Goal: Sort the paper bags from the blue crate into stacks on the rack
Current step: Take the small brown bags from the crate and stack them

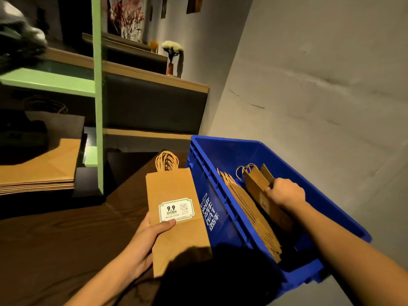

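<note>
Midway through the sort, I see my left hand (pixel 145 237) gripping a labelled bundle (pixel 174 208) beside the blue crate (pixel 220 195). My right hand (pixel 284 192) clutches another bag (pixel 258 184) inside it. One stack (pixel 44 173) lies on the green rack (pixel 98 107), and leaning bags (pixel 254 215) in the crate are unsorted.

- The crate (pixel 231 155) sits just right of the worktop (pixel 66 239).
- Inside it, a row of bags (pixel 254 217) leans along the left wall; the right hand (pixel 284 191) grips a bundle of bags (pixel 258 184) beside them.
- The left hand (pixel 145 239) holds a single bag (pixel 174 188) over the worktop's right edge, just left of the crate.
- The rack (pixel 98 107) stands at the far left, with a stack of bags (pixel 44 171) on its shelf.
</note>
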`<state>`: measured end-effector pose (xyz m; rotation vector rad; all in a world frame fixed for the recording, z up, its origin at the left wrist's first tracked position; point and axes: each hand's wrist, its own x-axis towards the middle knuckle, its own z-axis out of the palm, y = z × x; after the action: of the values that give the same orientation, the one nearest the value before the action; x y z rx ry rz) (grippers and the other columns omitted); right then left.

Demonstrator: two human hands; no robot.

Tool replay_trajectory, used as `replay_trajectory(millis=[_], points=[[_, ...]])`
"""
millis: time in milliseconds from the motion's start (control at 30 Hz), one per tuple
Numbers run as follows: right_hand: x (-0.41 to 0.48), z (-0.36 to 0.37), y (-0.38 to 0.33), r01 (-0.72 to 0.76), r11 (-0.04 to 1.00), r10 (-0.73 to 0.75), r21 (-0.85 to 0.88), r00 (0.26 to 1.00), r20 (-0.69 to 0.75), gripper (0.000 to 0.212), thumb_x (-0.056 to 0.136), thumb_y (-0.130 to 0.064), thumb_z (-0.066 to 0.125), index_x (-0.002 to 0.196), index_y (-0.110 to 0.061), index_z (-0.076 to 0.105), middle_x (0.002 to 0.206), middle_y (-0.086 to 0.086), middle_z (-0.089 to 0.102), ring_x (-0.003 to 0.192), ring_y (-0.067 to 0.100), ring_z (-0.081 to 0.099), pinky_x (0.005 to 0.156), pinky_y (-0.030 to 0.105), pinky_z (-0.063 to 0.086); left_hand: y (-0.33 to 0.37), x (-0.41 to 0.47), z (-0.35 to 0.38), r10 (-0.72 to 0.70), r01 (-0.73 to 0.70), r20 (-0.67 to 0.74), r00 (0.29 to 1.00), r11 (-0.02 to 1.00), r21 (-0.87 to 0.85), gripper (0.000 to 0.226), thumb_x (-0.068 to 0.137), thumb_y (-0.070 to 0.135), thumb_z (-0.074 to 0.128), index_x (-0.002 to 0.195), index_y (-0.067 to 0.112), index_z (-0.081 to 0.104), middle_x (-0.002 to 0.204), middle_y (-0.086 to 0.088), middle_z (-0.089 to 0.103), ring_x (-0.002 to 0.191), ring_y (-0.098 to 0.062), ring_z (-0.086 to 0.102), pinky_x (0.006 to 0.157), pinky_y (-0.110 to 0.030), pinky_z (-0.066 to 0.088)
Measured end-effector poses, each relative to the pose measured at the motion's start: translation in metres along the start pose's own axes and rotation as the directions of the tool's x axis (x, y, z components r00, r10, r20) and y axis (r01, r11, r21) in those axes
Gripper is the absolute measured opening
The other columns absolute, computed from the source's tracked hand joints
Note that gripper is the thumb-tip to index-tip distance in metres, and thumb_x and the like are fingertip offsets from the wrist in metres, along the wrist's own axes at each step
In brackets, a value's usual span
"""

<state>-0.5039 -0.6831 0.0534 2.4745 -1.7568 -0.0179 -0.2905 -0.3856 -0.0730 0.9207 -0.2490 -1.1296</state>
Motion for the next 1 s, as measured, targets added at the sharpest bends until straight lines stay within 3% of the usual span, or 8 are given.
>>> replay_trajectory(millis=[300,367,467,567,700,800,867,1000], points=[[0.001,-0.044,-0.010,0.124,0.929,-0.072,0.349,0.985,-0.158,0.017,0.101,-0.027,0.054,0.089,-0.022,0.065,0.083,-0.002,0.068,0.075,0.012,0.064,0.069,0.038,0.058,0.007,-0.001,0.001,-0.008,0.007,-0.026,1.000,0.999,-0.048,0.047,0.092,-0.008,0.061,0.132,0.017,0.058,0.119,-0.018,0.076,0.109,-0.042,0.072,0.084,-0.048,0.062],[-0.008,-0.041,-0.008,0.127,0.956,-0.085,0.265,0.983,-0.162,0.011,0.098,-0.026,0.058,0.105,-0.020,0.063,0.094,0.000,0.070,0.078,0.014,0.063,0.070,0.038,0.058,0.007,-0.002,0.002,-0.016,0.014,-0.032,0.999,0.999,-0.049,0.046,0.092,-0.008,0.062,0.130,0.017,0.058,0.118,-0.018,0.076,0.107,-0.041,0.073,0.082,-0.048,0.063],[-0.026,-0.032,-0.006,0.217,0.944,-0.157,0.250,0.958,-0.240,0.051,0.095,-0.025,0.064,0.141,-0.024,0.041,0.107,0.003,0.070,0.085,0.020,0.068,0.070,0.038,0.058,0.007,-0.003,0.001,-0.030,0.028,-0.033,0.999,0.999,-0.043,0.047,0.092,-0.007,0.063,0.131,0.017,0.058,0.119,-0.018,0.076,0.112,-0.043,0.070,0.090,-0.051,0.059],[-0.033,-0.037,-0.010,0.272,0.893,-0.136,0.359,0.923,-0.360,0.043,0.098,-0.019,0.061,0.138,-0.026,0.048,0.113,0.002,0.070,0.090,0.018,0.069,0.080,0.040,0.060,0.008,-0.003,0.001,-0.032,0.031,-0.029,0.999,0.999,-0.038,0.047,0.092,-0.007,0.063,0.131,0.017,0.058,0.119,-0.018,0.076,0.112,-0.043,0.070,0.091,-0.051,0.058],[-0.041,-0.075,-0.025,0.329,0.546,0.074,0.771,0.897,-0.436,0.022,0.100,-0.010,0.057,0.113,-0.025,0.066,0.106,-0.001,0.071,0.101,0.019,0.068,0.091,0.042,0.057,0.011,-0.005,0.002,-0.001,0.000,-0.045,0.999,1.000,-0.027,0.047,0.092,-0.008,0.063,0.132,0.016,0.057,0.118,-0.017,0.076,0.111,-0.041,0.071,0.090,-0.050,0.059],[-0.069,-0.116,-0.049,0.362,0.073,0.143,0.929,0.918,-0.369,0.030,0.099,0.002,0.057,0.113,-0.024,0.065,0.090,-0.010,0.075,0.092,0.012,0.073,0.070,0.024,0.060,0.018,-0.012,0.005,0.053,-0.054,-0.050,0.997,0.999,-0.010,0.047,0.092,-0.007,0.063,0.131,0.017,0.058,0.119,-0.014,0.076,0.111,-0.039,0.072,0.084,-0.046,0.062],[-0.094,-0.129,-0.070,0.310,-0.128,-0.004,0.942,0.950,-0.313,0.035,0.097,0.004,0.058,0.119,-0.023,0.059,0.081,-0.008,0.078,0.076,0.007,0.074,0.057,0.020,0.056,0.025,-0.018,0.009,0.094,-0.094,-0.046,0.994,0.996,0.009,0.045,0.093,-0.005,0.063,0.131,0.017,0.058,0.120,-0.014,0.076,0.110,-0.038,0.072,0.084,-0.045,0.062],[-0.128,-0.111,-0.107,0.305,0.094,-0.205,0.948,0.937,-0.281,0.038,0.096,-0.001,0.062,0.126,-0.025,0.059,0.083,-0.003,0.076,0.077,0.008,0.073,0.064,0.026,0.056,0.040,-0.033,0.021,0.159,-0.159,-0.030,0.987,0.987,-0.012,0.034,0.099,0.010,0.062,0.131,0.018,0.061,0.119,-0.011,0.077,0.108,-0.034,0.074,0.082,-0.042,0.064]])
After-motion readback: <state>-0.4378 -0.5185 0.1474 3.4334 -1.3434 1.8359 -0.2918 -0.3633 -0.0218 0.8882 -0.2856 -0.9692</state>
